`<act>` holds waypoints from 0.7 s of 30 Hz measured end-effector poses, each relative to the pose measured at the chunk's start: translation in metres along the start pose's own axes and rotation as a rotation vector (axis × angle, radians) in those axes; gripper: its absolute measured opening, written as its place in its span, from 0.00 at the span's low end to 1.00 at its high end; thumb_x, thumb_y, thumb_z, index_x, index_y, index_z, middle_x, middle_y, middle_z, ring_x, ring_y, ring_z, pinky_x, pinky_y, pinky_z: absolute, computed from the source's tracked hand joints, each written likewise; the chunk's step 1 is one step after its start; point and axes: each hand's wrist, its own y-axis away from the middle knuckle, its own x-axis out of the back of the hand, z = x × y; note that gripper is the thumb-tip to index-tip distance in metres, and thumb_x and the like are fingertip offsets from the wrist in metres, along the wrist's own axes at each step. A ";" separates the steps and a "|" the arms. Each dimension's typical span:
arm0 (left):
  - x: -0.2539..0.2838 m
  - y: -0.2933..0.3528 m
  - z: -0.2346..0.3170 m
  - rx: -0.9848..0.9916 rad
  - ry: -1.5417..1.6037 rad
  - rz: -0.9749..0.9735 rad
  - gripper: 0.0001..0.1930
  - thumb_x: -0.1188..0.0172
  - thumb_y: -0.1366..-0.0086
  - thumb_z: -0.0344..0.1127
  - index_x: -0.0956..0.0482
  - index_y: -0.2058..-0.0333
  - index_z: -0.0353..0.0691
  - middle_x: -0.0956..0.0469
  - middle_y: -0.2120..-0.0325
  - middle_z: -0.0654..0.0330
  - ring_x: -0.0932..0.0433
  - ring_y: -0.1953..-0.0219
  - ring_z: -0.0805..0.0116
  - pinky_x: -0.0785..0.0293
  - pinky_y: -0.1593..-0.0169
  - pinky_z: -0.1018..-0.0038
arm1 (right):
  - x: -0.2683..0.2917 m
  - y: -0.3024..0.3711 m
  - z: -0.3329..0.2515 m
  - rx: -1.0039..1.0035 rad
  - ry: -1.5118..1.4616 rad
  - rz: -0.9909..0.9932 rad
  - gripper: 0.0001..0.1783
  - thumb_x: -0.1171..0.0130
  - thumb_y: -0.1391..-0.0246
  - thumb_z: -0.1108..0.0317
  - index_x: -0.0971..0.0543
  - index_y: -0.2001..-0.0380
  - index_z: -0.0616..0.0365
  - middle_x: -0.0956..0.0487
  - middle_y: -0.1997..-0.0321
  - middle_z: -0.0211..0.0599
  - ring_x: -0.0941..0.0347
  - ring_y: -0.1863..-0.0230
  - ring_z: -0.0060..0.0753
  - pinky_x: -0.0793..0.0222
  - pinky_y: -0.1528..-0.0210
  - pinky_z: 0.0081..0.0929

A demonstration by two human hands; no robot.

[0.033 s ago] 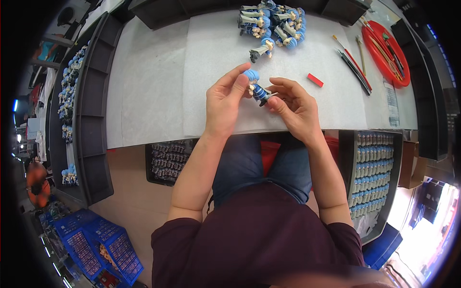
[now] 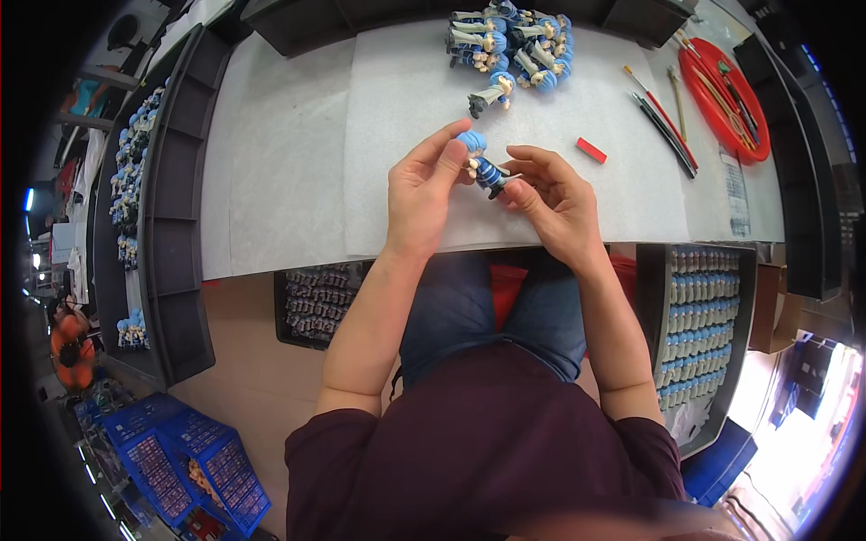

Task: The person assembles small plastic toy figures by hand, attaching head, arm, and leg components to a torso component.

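Observation:
Over the near middle of the table, my two hands hold a small painted figurine (image 2: 488, 174) with light blue hair and a blue, white-striped outfit. My left hand (image 2: 422, 183) pinches its head between thumb and fingers. Curled around the lower end, my right hand (image 2: 561, 200) has its thumb by the dark feet. A thin pale strip shows at the right fingertips; whether it belongs to the figurine I cannot tell. Just beyond my hands a similar figurine (image 2: 492, 93) lies on the white sheet (image 2: 397, 99), close to a pile of figurines (image 2: 514, 43).
Right of my hands lie a red block (image 2: 592, 151), brushes (image 2: 665, 126) and a red oval tray (image 2: 765, 149) of tools. Dark crates (image 2: 176, 180) line the left side. Below table level are a tray (image 2: 280, 311) at left and a crate of figurines (image 2: 699, 325) at right.

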 end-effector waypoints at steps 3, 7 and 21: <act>0.002 -0.002 -0.002 0.016 -0.035 -0.010 0.14 0.46 0.37 0.35 0.26 0.55 0.35 0.23 0.68 0.63 0.28 0.70 0.80 0.31 0.64 0.82 | 0.001 0.000 0.000 -0.023 -0.045 0.017 0.20 0.43 0.47 0.69 0.31 0.52 0.66 0.23 0.64 0.41 0.26 0.66 0.23 0.30 0.64 0.18; 0.000 -0.004 -0.003 0.047 -0.116 -0.011 0.15 0.48 0.36 0.36 0.27 0.55 0.33 0.23 0.62 0.58 0.27 0.66 0.78 0.30 0.62 0.81 | 0.004 -0.001 -0.001 -0.066 -0.101 0.050 0.19 0.44 0.46 0.69 0.31 0.52 0.66 0.23 0.64 0.39 0.27 0.67 0.21 0.30 0.66 0.17; -0.003 -0.002 0.002 0.047 -0.045 -0.006 0.14 0.50 0.36 0.28 0.30 0.52 0.31 0.25 0.58 0.55 0.27 0.59 0.74 0.29 0.57 0.79 | 0.003 -0.001 0.004 0.010 -0.014 0.061 0.20 0.44 0.47 0.74 0.32 0.51 0.66 0.26 0.57 0.38 0.31 0.59 0.22 0.33 0.56 0.19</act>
